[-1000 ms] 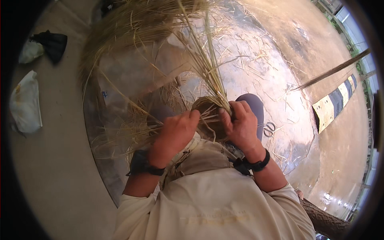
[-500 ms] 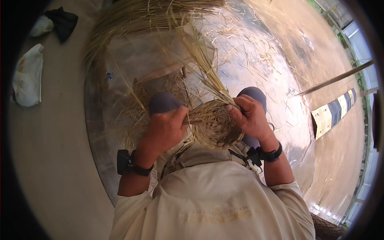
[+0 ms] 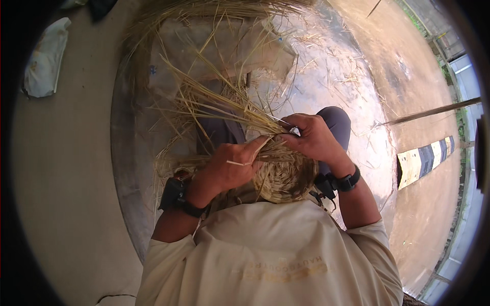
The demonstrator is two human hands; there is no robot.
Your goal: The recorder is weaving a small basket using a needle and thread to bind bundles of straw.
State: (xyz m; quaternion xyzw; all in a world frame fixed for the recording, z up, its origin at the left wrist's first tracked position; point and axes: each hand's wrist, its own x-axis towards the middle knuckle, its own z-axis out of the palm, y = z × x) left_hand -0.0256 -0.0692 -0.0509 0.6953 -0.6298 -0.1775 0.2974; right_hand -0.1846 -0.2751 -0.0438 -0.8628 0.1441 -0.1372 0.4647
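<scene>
Left hand [image 3: 229, 164] pinches straw strands [image 3: 237, 109] at the rim of a round woven piece [image 3: 290, 178] (its weave plain to see), while the right hand [image 3: 315, 138] pinches them near their base. The piece is close to the beige shirt [image 3: 278, 234], well in from the left edge of the grey ground sheet [image 3: 365, 115]; a straw pile [image 3: 224, 8] lies at its far edge.

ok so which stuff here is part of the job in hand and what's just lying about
Part of the job:
- woven straw piece, at the lap
- long straw strands, at the left hand and right hand
- straw heap, likely supply

Just lying about, it seems:
- white bag
- striped strip
- straw scraps
</scene>
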